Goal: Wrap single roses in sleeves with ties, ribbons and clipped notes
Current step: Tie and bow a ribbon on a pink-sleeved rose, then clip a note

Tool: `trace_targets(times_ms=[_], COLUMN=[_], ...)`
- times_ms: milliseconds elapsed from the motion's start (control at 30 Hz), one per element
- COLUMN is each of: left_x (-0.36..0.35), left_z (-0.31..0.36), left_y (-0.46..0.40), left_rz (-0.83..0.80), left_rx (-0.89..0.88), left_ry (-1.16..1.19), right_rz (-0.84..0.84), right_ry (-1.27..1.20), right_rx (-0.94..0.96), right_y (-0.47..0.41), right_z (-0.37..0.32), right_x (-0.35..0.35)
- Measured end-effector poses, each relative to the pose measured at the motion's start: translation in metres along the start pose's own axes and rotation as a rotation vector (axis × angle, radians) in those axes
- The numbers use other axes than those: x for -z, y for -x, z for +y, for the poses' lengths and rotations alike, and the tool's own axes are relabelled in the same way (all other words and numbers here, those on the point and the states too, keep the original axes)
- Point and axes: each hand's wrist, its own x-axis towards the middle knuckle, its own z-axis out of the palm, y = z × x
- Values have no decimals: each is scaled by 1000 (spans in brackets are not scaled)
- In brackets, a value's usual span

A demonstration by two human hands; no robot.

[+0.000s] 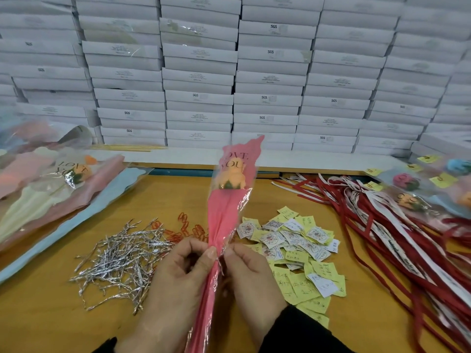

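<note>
Nearest, the left hand (pixel 178 273) and the right hand (pixel 251 273) meet at the gathered neck of a pink sleeve (pixel 224 215), fingers curled, thumb and forefinger of each pinching the crinkled film where a thin silver twist tie (pixel 222 253) sits at the pinch; dark cuffs show at the bottom edge. The sleeve stands nearly upright above the wooden table (pixel 51 324), tapering from a wavy top to a narrow pleated tail between the wrists, its front clear and glossy, its back matte pink. Inside, near the top, sits an orange rose (pixel 232 178) with green sepals, under dark print reading "LOVE YOU". On the table left of the hands lies a tangled heap of silver wire ties (pixel 122 261), and just beyond it a scatter of red paper clips (pixel 188 229). Right of the hands spreads a pile of small notes (pixel 293 248) (yellow and white squares, some handwritten, some with round printed emblems, the writing too small to read). Farther right, long red and white ribbons (pixel 369 217) fan across the table beside finished wrapped roses (pixel 420 189) with yellow notes clipped on. At far left lies a stack of flat sleeves (pixel 51 189) in pink, cream and blue, one reading "LOVE YOU". Behind everything rises a wall of white cardboard boxes (pixel 254 72), several stamped "SGS".
</note>
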Motion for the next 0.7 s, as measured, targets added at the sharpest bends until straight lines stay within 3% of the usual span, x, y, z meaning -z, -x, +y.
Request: trace_targets(times_ms=[267,467,700], left_x=[5,4,1], left_z=[0,-1,3], left_y=[-5,-4,-2], left_rz=[82,58,17], left_rx=[20,16,-41], left_ry=[32,-15,-31], right_rz=[-12,-25,-112], right_ry=[-53,13,-266], right_rx=[6,16,-205], right_y=[3,3,2], right_z=[-6,-5,-7], right_x=[1,0,2])
